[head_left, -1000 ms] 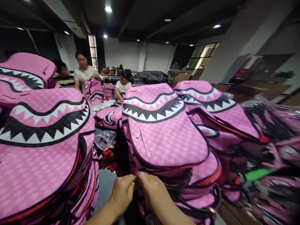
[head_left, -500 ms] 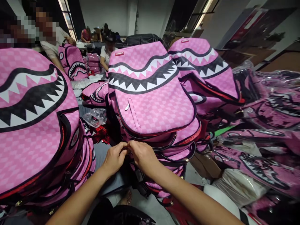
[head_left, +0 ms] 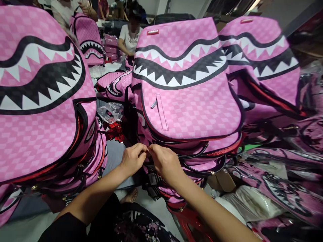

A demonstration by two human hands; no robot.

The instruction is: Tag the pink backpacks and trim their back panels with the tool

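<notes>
A pink checkered backpack [head_left: 191, 107] with a printed shark mouth lies on top of a stack in front of me. Both my hands meet at the lower left edge of this stack. My left hand [head_left: 134, 158] is closed, thumb and fingers pinched together. Beside it, my right hand [head_left: 165, 163] is pinched too, its fingertips almost touching the left ones. Whatever small thing sits between the fingertips is hidden or too small to name. A short zipper pull [head_left: 153, 104] hangs from the slanted front pocket of the backpack.
More pink backpacks [head_left: 37, 141] are piled at the left, and another backpack [head_left: 262, 47] leans at the right. Plastic-wrapped backpacks [head_left: 285, 188] lie lower right. A person [head_left: 130, 37] works at the back; another person's hand [head_left: 87, 10] holds a backpack [head_left: 91, 37].
My view has shifted, so the backpacks appear higher and further right. My hands stay pinched together at the stack's lower left edge. The backpack held by the far person now stands more upright.
</notes>
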